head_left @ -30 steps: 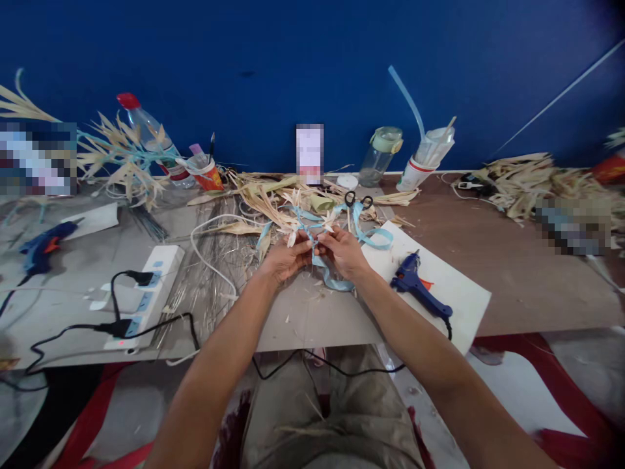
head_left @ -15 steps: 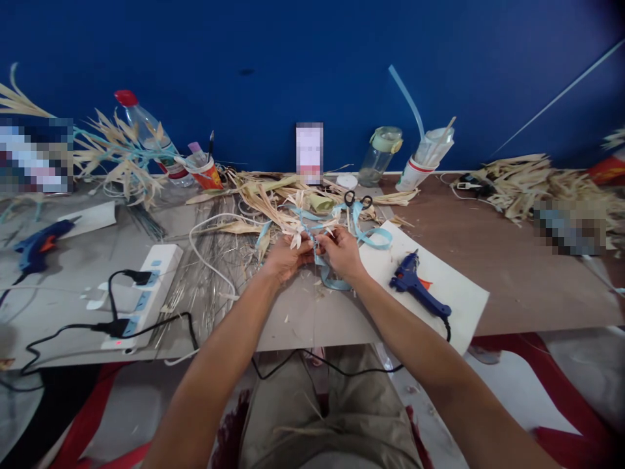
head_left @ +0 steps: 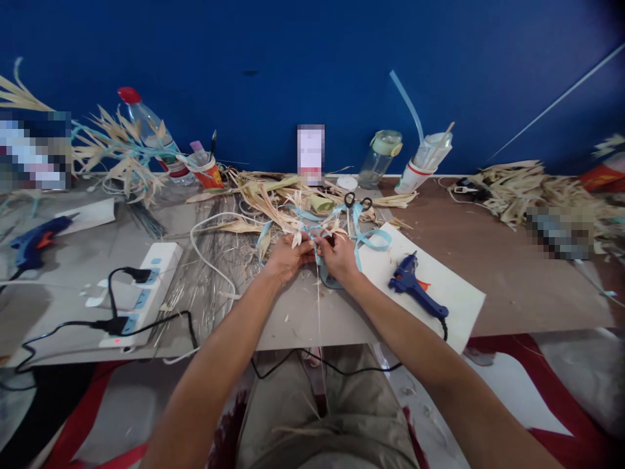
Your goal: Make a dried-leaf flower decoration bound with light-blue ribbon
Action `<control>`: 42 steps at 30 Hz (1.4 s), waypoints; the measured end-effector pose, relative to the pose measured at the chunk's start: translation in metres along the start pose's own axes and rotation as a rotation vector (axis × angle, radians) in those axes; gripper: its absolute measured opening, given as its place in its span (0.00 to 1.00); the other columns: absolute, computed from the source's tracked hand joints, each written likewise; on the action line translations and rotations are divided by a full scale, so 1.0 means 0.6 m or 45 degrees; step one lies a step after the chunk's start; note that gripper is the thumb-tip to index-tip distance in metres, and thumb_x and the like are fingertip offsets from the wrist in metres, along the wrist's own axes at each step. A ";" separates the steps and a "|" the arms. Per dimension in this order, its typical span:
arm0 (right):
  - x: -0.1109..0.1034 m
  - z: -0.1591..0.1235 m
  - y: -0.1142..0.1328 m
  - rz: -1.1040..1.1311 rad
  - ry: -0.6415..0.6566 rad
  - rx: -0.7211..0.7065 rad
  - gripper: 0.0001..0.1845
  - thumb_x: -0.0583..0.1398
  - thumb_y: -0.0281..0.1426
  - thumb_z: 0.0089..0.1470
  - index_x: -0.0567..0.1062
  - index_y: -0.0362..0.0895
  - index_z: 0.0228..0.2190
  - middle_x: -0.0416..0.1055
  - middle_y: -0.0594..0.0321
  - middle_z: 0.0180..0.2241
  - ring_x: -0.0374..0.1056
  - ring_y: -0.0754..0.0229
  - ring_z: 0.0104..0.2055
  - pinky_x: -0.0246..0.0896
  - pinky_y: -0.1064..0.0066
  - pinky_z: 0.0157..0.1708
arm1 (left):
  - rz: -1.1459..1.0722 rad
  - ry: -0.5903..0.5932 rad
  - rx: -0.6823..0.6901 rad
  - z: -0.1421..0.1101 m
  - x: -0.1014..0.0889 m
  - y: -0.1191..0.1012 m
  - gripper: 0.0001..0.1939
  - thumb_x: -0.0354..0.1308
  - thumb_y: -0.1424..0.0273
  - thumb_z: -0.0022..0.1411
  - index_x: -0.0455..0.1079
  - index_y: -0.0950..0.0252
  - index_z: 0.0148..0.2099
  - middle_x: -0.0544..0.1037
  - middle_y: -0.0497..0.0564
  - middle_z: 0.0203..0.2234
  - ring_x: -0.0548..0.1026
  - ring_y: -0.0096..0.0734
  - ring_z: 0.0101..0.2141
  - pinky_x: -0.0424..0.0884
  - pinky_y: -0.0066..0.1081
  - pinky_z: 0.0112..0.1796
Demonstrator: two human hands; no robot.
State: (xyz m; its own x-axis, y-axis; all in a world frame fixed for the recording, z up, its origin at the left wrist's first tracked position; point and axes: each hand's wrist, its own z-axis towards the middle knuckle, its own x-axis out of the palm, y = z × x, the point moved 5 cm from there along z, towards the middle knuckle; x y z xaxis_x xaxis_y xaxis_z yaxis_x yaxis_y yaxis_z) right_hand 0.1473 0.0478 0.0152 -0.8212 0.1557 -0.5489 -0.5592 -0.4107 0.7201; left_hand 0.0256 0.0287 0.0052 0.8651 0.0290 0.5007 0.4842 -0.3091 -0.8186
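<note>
My left hand (head_left: pixel 291 255) is closed, its thumb and fingers pinching a thin stem wrapped in light blue tape (head_left: pixel 307 228), with pale dried husk petals (head_left: pixel 296 236) beside it. Right against it, my right hand (head_left: pixel 341 254) is also closed on the stem, fingertips nearly meeting those of the left. A light blue ribbon (head_left: pixel 375 242) loops on the table past the right hand. Black-handled scissors (head_left: pixel 358 201) lie just beyond, partly under ribbon. From between the hands a thin pale wire or thread (head_left: pixel 319 306) runs down toward my lap. The fingers hide the exact grip point.
A blue glue gun (head_left: pixel 417 286) rests on white card (head_left: pixel 459 303) at right; a second glue gun (head_left: pixel 41 242) lies far left. A power strip (head_left: pixel 155 286) with cords is at left. Husks (head_left: pixel 273 189), a phone (head_left: pixel 311 155), a bottle (head_left: pixel 381 159) and cups line the back.
The right hand has shifted slightly, and the blue ribbon below the hands has moved. The pale thread below the hands now shows more clearly. Both hands stay at the stem.
</note>
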 end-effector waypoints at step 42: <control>0.030 -0.012 -0.014 1.198 0.232 0.540 0.19 0.68 0.35 0.36 0.71 0.47 0.34 0.69 0.70 0.27 0.65 0.66 0.27 0.64 0.72 0.29 | -0.047 0.151 -0.055 0.006 -0.005 -0.003 0.13 0.70 0.74 0.42 0.70 0.70 0.30 0.73 0.48 0.22 0.71 0.23 0.24 0.68 0.26 0.27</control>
State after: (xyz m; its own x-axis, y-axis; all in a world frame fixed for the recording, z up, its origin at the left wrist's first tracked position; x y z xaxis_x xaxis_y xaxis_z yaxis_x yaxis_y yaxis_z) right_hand 0.1380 0.0475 -0.0040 -0.9355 -0.2155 0.2799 0.2737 0.0588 0.9600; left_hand 0.0226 0.0326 0.0046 0.8241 -0.0704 0.5620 0.5070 -0.3506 -0.7874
